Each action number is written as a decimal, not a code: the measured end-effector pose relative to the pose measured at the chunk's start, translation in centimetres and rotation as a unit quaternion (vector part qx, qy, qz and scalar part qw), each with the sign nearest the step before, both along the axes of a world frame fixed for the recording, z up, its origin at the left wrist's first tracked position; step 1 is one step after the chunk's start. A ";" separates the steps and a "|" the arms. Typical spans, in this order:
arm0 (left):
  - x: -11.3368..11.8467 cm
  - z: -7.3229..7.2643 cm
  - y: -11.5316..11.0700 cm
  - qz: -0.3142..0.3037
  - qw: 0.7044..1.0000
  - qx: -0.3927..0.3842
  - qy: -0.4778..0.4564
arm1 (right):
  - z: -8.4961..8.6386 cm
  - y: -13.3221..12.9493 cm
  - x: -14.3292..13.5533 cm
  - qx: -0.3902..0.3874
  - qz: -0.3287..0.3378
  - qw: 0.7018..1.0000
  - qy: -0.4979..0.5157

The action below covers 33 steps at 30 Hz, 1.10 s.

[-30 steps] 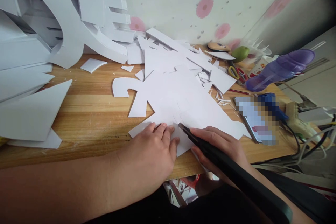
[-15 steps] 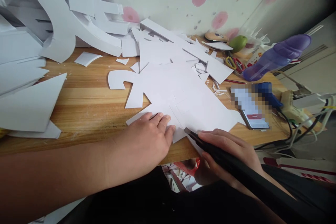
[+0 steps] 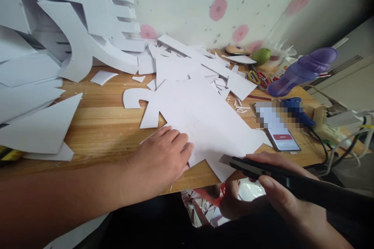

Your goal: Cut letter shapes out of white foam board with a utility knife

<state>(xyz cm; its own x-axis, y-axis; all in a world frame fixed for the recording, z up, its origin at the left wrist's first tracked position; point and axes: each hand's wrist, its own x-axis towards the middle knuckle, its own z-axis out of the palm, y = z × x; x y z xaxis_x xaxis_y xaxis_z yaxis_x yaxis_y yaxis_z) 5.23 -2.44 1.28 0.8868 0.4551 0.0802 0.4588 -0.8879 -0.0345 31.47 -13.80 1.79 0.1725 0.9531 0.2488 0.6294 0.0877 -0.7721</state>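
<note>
My right hand [image 3: 282, 196] is wrapped round a black utility knife [image 3: 304, 183], its blade out and pointing left over the near edge of a white foam board sheet [image 3: 210, 114]. Whether the blade touches the board I cannot tell. On the sheet's near left corner lies my left hand [image 3: 165, 151], palm down with fingers resting on it and no object held. Faint lines mark the sheet near its middle. A curved white cutout piece [image 3: 150, 116] joins or overlaps the sheet's left side; which, I cannot tell.
White offcuts [image 3: 242, 85] are heaped behind. A large white cut-out structure [image 3: 113, 52] stands back left, above stacked board pieces [image 3: 43, 124]. To the right are scissors [image 3: 254, 78], a purple bottle [image 3: 300, 72], a phone [image 3: 282, 138], a blue tool [image 3: 295, 109] and cables [image 3: 336, 163].
My right hand and the knife have moved right and towards me, away from the marked lines. My left hand stays on the sheet. The camera view has tilted up slightly.
</note>
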 end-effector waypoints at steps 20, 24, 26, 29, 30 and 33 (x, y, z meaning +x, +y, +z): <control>0.1 -1.8 0.0 -0.011 1.000 0.001 -0.009 | 0.7 16.8 -2.8 -0.167 0.170 0.886 0.398; 0.1 -1.8 0.2 -0.006 1.000 0.000 -0.024 | -0.3 17.5 -4.2 -0.179 0.158 0.880 0.410; 0.1 -1.7 0.2 -0.003 1.000 -0.001 -0.026 | -0.9 17.7 -4.9 -0.182 0.128 0.889 0.400; 0.1 -1.6 0.2 -0.002 1.000 -0.004 -0.027 | -1.5 18.3 -5.7 -0.172 0.100 0.908 0.369; 0.1 -1.6 0.2 -0.001 1.000 -0.005 -0.027 | -1.6 18.4 -5.8 -0.167 0.097 0.912 0.363; 0.1 -1.6 0.1 -0.003 1.000 -0.004 -0.023 | -1.8 18.7 -6.0 -0.161 0.092 0.914 0.360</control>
<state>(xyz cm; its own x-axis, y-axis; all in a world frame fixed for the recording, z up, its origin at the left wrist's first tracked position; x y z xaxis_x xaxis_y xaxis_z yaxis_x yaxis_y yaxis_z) 5.31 -2.35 -0.34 0.8853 0.4500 0.1168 0.4539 -0.8910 -0.0074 25.47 4.89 0.03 0.0098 0.9864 -0.1643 -0.0549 -0.1635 -0.9850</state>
